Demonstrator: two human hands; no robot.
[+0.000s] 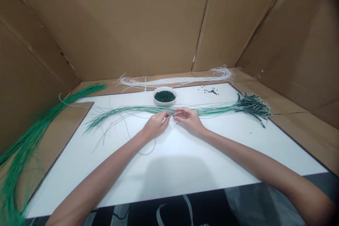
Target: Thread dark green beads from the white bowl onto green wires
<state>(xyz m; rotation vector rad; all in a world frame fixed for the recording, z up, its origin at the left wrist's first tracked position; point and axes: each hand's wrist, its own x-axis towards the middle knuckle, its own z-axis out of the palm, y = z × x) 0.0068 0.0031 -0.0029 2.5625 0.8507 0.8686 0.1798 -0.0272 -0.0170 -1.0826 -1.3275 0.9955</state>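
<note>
My left hand (156, 124) is closed in a pinch at the middle of the white board. A thin green string (154, 145) runs from it and curls in a loop below the wrist. Facing it, my right hand (189, 120) pinches with thumb and index finger, its other fingers curved; the tiny thing at its tips is too small to make out. The fingertips of both hands almost meet. Just behind them lies a long bundle of green strings (217, 110), its right end covered with dark green beads (253, 106). A white bowl (164, 103) of dark green beads (164, 96) stands behind the hands.
Loose dark beads (212, 91) lie on the white board (180, 173) at the back right. White strings (174, 81) stretch along the back, before the cardboard wall (119, 24). A thick bunch of green strings (34, 130) hangs along the left side.
</note>
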